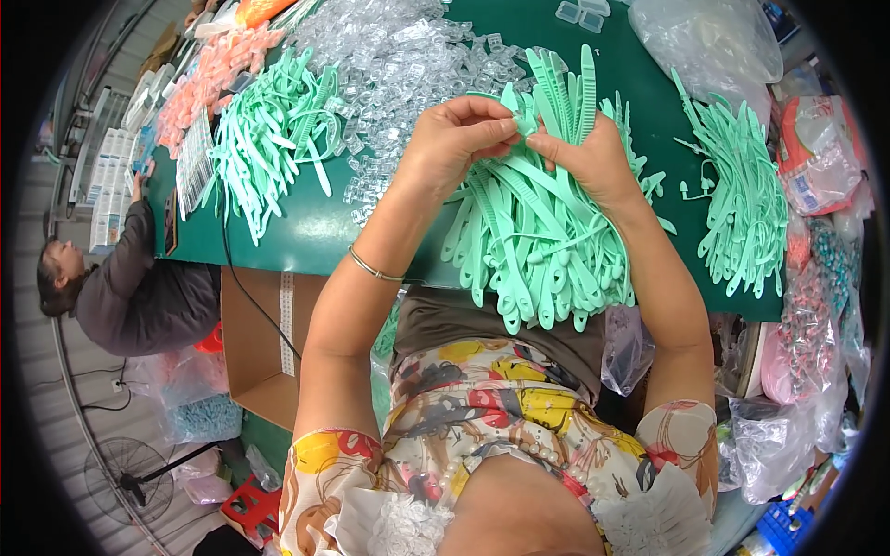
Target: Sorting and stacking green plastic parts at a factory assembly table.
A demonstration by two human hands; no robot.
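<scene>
Thumb and forefinger of a worker's left hand (pixel 464 130) closed on a small mint-green piece (pixel 526 120), while the right hand (pixel 598 162), its thumb nearly meeting them, gripped a fan of ribbed straps (pixel 564 97) that stood up past the knuckles; exactly where its hidden fingers lay could not be told. The step in hand appeared to be fine fingertip work on a single piece, and the next move seemed to call for a steady pinch from both sides without letting the fan slip. Just below the hands, a thick heap of mint straps (pixel 528 232) spilled over the near edge of the green table (pixel 306 232). Clear plastic parts (pixel 408 65) lay beyond to the left, with another strap pile (pixel 278 120) and coral pieces (pixel 209 88) farther out; a third bundle (pixel 742 204) rested at right. Print marked a red-and-clear packet (pixel 816 153) at far right and white boxes (pixel 111 181) at left, but was too small to read with confidence. Near the boxes, a co-worker (pixel 148 287) in a dark top reached toward the table's left end.
</scene>
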